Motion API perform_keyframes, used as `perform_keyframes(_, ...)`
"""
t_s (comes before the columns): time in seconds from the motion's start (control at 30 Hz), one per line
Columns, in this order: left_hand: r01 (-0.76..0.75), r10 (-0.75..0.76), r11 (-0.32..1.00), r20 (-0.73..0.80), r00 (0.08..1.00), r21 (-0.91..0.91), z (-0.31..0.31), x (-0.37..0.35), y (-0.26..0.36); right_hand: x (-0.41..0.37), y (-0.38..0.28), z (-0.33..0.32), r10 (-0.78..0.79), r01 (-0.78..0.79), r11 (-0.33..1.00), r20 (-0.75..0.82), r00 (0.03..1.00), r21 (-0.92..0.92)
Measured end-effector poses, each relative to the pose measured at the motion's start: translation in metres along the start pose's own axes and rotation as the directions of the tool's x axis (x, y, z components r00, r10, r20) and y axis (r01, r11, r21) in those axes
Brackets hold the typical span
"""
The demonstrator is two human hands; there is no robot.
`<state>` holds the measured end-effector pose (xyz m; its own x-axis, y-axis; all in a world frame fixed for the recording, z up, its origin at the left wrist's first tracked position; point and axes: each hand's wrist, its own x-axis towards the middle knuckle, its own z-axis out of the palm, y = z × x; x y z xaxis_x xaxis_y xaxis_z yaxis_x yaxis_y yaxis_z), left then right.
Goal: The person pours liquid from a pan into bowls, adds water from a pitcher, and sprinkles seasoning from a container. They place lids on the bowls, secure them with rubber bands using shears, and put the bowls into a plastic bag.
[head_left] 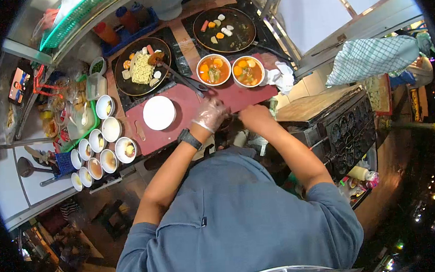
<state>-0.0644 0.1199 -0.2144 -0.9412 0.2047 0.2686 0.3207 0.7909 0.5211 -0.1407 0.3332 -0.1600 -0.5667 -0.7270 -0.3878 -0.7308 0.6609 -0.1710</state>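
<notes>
My left hand (210,115), in a clear plastic glove, is over the front edge of the red cutting board (190,98), its fingers curled; what they hold, if anything, is too small to tell. My bare right hand (255,117) is closed close beside it at the board's edge, its fingertips hidden. Beyond my hands stand two bowls of red soup, one on the left (213,70) and one on the right (248,71). An upturned white bowl (159,113) rests on the board, left of my left hand.
A pan with noodles (143,70) and a spatula is at the back left, another pan (236,35) at the back right. Several small bowls (109,161) stand on the left. A black griddle (349,133) is on the right. White tissue (279,77) lies beside the soup.
</notes>
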Motion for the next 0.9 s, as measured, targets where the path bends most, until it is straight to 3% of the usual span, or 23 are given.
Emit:
perform_keyframes(0.03,-0.004,0.004,1.000,-0.003,1.000,0.006,-0.007,-0.007,0.008,-0.010,0.009,-0.003,0.011,-0.010,1.000,0.057,0.998,-0.025)
perform_keyframes(0.1,0.078,-0.063,0.978,0.080,0.995,-0.195,-0.056,-0.006,0.047,-0.035,0.014,-0.032,0.083,-0.099,0.989,0.148,0.985,0.106)
perform_keyframes(0.13,0.075,-0.059,0.978,0.085,0.995,-0.193,-0.079,0.004,0.056,-0.041,0.023,-0.026,0.095,-0.117,0.979,0.135,0.986,0.167)
perform_keyframes(0.2,-0.042,0.044,0.971,0.006,0.999,-0.235,-0.121,0.019,0.073,-0.056,0.035,-0.020,0.117,-0.137,0.972,0.113,0.987,0.189)
perform_keyframes(0.27,-0.245,0.230,0.966,-0.157,0.960,-0.083,-0.145,0.053,0.046,-0.061,0.041,-0.012,0.119,-0.137,0.963,0.087,0.989,0.233)
perform_keyframes(0.3,-0.158,0.156,0.987,-0.117,0.981,-0.004,-0.160,0.076,0.042,-0.059,0.042,-0.010,0.125,-0.142,0.961,0.083,0.989,0.238)
perform_keyframes(0.33,-0.087,0.086,0.996,-0.094,0.992,-0.013,-0.156,0.093,0.018,-0.054,0.041,-0.010,0.133,-0.160,0.955,0.122,0.984,0.248)
perform_keyframes(0.37,-0.144,0.145,0.989,-0.039,0.989,0.027,-0.154,0.111,-0.006,-0.051,0.040,-0.009,0.139,-0.177,0.950,0.160,0.977,0.256)
perform_keyframes(0.4,-0.010,0.018,0.990,0.057,0.998,-0.137,-0.148,0.125,-0.018,-0.050,0.039,-0.007,0.142,-0.179,0.949,0.154,0.978,0.259)
perform_keyframes(0.43,-0.016,0.024,0.991,0.059,0.998,-0.135,-0.140,0.135,-0.029,-0.049,0.037,-0.004,0.136,-0.169,0.940,0.127,0.983,0.295)
perform_keyframes(0.53,-0.090,0.102,0.995,0.313,0.944,-0.052,-0.116,0.157,-0.057,-0.052,0.039,0.007,0.132,-0.156,0.933,0.093,0.987,0.325)
perform_keyframes(0.63,-0.185,0.187,0.982,0.300,0.936,-0.036,-0.105,0.158,-0.069,-0.061,0.043,0.012,0.100,-0.122,0.941,0.084,0.991,0.315)
perform_keyframes(0.7,-0.182,0.165,0.983,0.348,0.923,0.017,-0.102,0.158,-0.071,-0.066,0.046,0.019,0.158,-0.189,0.933,0.126,0.979,0.306)
perform_keyframes(0.9,-0.080,0.084,0.996,0.387,0.918,-0.025,-0.103,0.156,-0.069,-0.068,0.051,0.021,0.161,-0.200,0.928,0.146,0.976,0.315)
